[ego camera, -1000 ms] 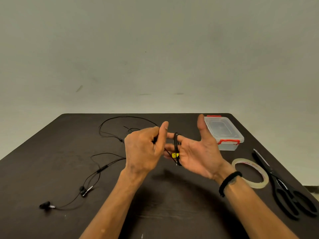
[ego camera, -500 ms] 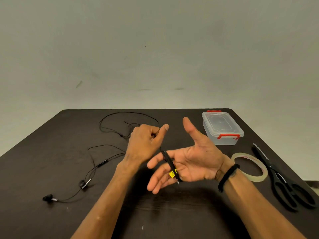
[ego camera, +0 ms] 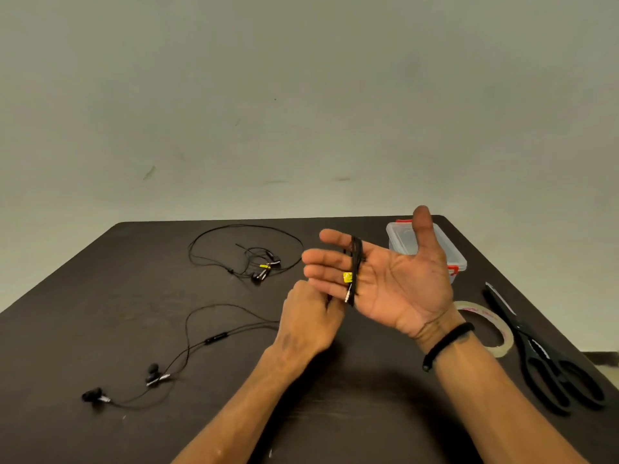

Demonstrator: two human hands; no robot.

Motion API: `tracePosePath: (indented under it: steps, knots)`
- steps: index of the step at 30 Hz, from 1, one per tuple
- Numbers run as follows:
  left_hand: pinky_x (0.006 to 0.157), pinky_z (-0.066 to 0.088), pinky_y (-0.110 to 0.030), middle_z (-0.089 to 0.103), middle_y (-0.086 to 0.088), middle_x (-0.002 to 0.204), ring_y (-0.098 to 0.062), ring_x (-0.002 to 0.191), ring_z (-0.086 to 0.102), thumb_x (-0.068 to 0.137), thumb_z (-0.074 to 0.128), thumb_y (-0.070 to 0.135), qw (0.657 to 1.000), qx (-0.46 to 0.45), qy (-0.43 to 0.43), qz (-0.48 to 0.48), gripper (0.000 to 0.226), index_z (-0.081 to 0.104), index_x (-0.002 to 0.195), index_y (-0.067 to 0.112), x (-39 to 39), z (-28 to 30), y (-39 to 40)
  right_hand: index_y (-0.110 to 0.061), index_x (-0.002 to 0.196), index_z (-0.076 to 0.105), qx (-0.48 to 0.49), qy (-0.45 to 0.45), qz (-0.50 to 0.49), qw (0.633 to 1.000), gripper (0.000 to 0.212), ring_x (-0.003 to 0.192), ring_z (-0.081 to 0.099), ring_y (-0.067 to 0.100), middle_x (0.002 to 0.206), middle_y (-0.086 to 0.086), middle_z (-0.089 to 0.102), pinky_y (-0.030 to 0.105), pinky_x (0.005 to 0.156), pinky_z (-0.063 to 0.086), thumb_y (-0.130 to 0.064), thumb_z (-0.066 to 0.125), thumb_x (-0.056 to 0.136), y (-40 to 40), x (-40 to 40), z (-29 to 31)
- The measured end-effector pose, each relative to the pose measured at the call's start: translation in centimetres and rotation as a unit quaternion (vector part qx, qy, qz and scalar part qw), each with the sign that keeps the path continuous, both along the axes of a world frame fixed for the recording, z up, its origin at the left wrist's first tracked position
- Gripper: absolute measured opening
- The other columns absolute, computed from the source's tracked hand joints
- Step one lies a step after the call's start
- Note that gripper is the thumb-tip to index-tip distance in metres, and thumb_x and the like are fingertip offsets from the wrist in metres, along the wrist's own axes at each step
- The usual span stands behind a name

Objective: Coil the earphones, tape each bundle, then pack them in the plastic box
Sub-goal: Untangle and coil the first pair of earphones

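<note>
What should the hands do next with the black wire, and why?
Probably bring the left hand up for another loop around the right hand's fingers. Only a few turns of the earphone cable sit there, and much of it trails across the table.

On the table [ego camera: 100, 296], your loose earphones [ego camera: 187, 343] lie front left, and a second set [ego camera: 254, 259] lies behind them. The box [ego camera: 455, 259] sits far right behind your right hand [ego camera: 395, 283]. The tape [ego camera: 499, 329] lies nearer you, with the scissors [ego camera: 542, 356] just right of it.
</note>
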State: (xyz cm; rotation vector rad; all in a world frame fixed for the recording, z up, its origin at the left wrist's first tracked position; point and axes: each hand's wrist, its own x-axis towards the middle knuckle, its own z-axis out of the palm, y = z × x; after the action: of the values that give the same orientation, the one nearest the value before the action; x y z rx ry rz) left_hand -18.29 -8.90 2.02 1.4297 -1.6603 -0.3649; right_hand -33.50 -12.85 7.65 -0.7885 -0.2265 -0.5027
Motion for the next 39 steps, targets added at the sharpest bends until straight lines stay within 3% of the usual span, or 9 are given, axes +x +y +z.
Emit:
tracePosePath:
  steps: [2,6,11,15,19,24,27,33,39]
  knots:
    - [0.052,0.029,-0.035,0.044,0.004,0.049,-0.029,0.048,0.048,0.092,0.049,0.029,0.999,-0.010,-0.033,0.034,0.039,0.038,0.055,0.021,-0.1,-0.3,-0.3,0.007,0.161,0.026,0.018,-0.008,-0.039,0.999,0.133,0.152,0.032,0.053,0.160,0.041,0.033,0.056,0.132,0.009,-0.099,0.036,0.081,-0.1,0.1,-0.1]
    - [0.050,0.032,-0.038,0.036,0.002,0.041,-0.023,0.042,0.035,0.107,0.048,0.036,0.997,-0.016,-0.051,0.057,0.062,0.031,0.049,0.019,-0.3,-0.3,-0.5,-0.003,0.165,0.018,0.055,-0.023,-0.138,0.989,0.127,0.157,0.025,0.050,0.166,0.036,0.026,0.054,0.133,0.009,-0.097,0.039,0.082,-0.4,0.2,-0.5]
    - [0.049,0.034,-0.038,0.030,0.000,0.041,-0.030,0.045,0.041,0.106,0.040,0.053,0.985,-0.072,-0.132,0.087,0.066,0.029,0.053,0.015,0.1,0.2,0.5,-0.007,0.159,0.038,0.032,0.045,-0.316,0.947,0.123,0.150,0.044,0.042,0.155,0.029,0.051,0.053,0.132,0.013,-0.099,0.035,0.077,-1.0,0.4,-1.3]
    - [0.041,0.038,-0.036,0.038,0.003,0.044,-0.022,0.041,0.045,0.104,0.046,0.047,0.957,-0.196,-0.190,0.097,0.059,0.037,0.054,0.017,1.0,1.3,0.4,-0.013,0.152,0.049,-0.038,0.159,-0.381,0.910,0.115,0.149,0.047,0.030,0.148,0.018,0.062,0.051,0.131,0.018,-0.097,0.028,0.077,-1.2,1.0,-1.9]
    - [0.040,0.029,-0.028,0.041,0.011,0.048,-0.010,0.042,0.034,0.104,0.051,0.037,0.935,-0.278,-0.200,0.093,0.052,0.047,0.055,0.022,2.1,2.1,0.2,-0.014,0.152,0.048,-0.077,0.236,-0.336,0.909,0.112,0.142,0.056,0.029,0.146,0.018,0.064,0.048,0.125,0.032,-0.096,0.018,0.082,-0.8,1.4,-2.2]
    - [0.038,0.031,-0.029,0.043,0.014,0.051,-0.010,0.041,0.036,0.104,0.060,0.030,0.923,-0.328,-0.175,0.105,0.050,0.053,0.056,0.018,3.7,3.0,0.1,-0.012,0.160,0.040,-0.160,0.292,-0.198,0.922,0.115,0.151,0.045,0.024,0.158,0.011,0.054,0.045,0.131,0.017,-0.094,0.008,0.087,-0.1,2.0,-2.2]
    - [0.036,0.032,-0.037,0.040,0.008,0.045,-0.016,0.036,0.035,0.105,0.061,0.031,0.924,-0.324,-0.155,0.128,0.057,0.045,0.052,0.016,4.9,4.1,0.2,-0.013,0.161,0.039,-0.192,0.306,-0.121,0.925,0.115,0.155,0.038,0.025,0.163,0.012,0.047,0.047,0.132,0.010,-0.095,0.006,0.087,0.5,2.6,-2.2]
    - [0.038,0.033,-0.041,0.038,0.003,0.040,-0.023,0.035,0.037,0.105,0.059,0.032,0.941,-0.288,-0.124,0.127,0.062,0.042,0.049,0.014,5.7,4.8,0.2,-0.013,0.166,0.028,-0.185,0.338,0.044,0.922,0.133,0.156,0.037,0.028,0.163,0.025,0.042,0.049,0.133,0.004,-0.106,0.023,0.070,0.7,2.6,-2.2]
    - [0.040,0.033,-0.040,0.034,0.003,0.040,-0.022,0.036,0.035,0.106,0.056,0.039,0.962,-0.244,-0.088,0.086,0.064,0.037,0.050,0.014,5.4,4.3,0.1,0.004,0.163,0.023,-0.174,0.289,0.170,0.926,0.143,0.157,0.026,0.048,0.161,0.045,0.025,0.056,0.132,0.004,-0.106,0.019,0.071,1.4,2.1,-1.6]
